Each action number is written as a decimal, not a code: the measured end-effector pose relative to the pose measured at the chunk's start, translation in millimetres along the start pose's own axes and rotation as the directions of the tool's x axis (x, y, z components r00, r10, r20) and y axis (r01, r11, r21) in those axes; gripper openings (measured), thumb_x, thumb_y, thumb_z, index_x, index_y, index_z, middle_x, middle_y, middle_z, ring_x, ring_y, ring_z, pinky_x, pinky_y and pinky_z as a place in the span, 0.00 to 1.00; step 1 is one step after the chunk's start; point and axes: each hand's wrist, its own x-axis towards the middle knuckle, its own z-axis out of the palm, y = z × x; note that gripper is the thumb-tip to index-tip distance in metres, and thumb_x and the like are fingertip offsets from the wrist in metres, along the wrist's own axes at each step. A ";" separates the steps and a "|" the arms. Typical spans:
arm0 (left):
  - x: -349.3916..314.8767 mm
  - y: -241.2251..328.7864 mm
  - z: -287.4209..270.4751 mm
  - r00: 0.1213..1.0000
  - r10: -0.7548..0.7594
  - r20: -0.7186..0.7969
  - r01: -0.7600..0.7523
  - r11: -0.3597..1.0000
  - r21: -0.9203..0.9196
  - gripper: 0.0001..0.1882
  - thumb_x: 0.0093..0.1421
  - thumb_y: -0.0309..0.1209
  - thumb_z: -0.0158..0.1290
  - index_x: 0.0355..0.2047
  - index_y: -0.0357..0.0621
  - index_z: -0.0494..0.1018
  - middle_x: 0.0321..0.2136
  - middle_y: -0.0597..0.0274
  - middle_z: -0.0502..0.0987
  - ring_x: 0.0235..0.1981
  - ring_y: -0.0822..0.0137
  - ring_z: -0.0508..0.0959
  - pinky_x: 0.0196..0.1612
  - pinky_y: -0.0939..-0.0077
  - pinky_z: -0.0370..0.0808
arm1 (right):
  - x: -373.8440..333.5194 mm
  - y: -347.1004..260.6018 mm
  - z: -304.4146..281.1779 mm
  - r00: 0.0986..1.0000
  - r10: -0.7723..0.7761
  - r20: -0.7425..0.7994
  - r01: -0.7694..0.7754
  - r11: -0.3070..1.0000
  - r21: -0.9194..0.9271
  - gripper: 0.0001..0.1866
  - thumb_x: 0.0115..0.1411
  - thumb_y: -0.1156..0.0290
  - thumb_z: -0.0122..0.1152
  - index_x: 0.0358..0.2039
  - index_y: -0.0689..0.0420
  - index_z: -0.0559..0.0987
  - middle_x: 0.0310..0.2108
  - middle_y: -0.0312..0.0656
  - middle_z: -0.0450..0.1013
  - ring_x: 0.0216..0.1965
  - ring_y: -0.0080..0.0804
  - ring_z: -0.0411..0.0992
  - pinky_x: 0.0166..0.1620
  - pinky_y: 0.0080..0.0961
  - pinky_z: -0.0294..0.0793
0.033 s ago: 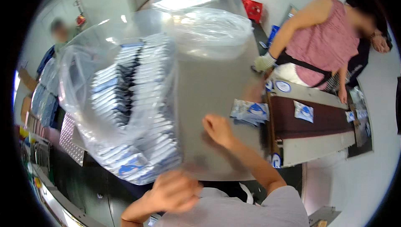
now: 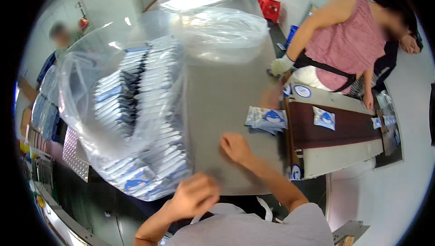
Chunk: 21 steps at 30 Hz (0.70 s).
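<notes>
Slightly, the fisted right hand [image 2: 235, 148] had drawn back, packs [image 2: 268, 120] right of the bag [image 2: 74, 85] untouched; the blurred left hand [image 2: 195, 194] had an unclear grip.

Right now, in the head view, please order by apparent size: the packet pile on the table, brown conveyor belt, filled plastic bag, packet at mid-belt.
1. Filled plastic bag
2. Brown conveyor belt
3. Packet pile
4. Packet at mid-belt

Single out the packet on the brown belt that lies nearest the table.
The left packet, lying alone with its blue whale picture up; the other packet lies at the far right end of the brown belt, away from the table.
</notes>
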 end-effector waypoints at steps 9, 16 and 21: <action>14.5 -114.4 155.7 0.976 -0.200 -0.089 0.219 0.907 0.361 0.30 0.54 0.30 0.53 0.56 0.34 0.59 0.59 0.42 0.56 0.62 0.46 0.56 0.62 0.52 0.51 | -69.7 50.4 33.4 0.975 -0.094 -0.199 0.050 0.975 -0.218 0.07 0.54 0.67 0.54 0.24 0.56 0.73 0.23 0.43 0.71 0.29 0.41 0.70 0.35 0.38 0.67; 15.4 -114.8 155.6 0.966 -0.256 -0.047 0.246 0.841 0.483 0.32 0.54 0.34 0.51 0.58 0.35 0.58 0.62 0.43 0.53 0.63 0.46 0.52 0.63 0.50 0.47 | -51.7 48.9 36.2 0.979 -0.142 -0.144 0.109 0.970 -0.218 0.06 0.55 0.66 0.53 0.25 0.54 0.72 0.23 0.38 0.70 0.30 0.37 0.70 0.35 0.36 0.66; 15.6 -116.1 155.7 0.973 -0.226 -0.053 0.224 0.855 0.468 0.32 0.53 0.33 0.52 0.58 0.35 0.58 0.61 0.43 0.54 0.63 0.46 0.53 0.63 0.49 0.49 | -46.5 46.8 34.3 0.983 -0.133 -0.125 0.102 0.968 -0.229 0.07 0.56 0.66 0.53 0.25 0.54 0.72 0.23 0.38 0.70 0.30 0.36 0.70 0.35 0.35 0.66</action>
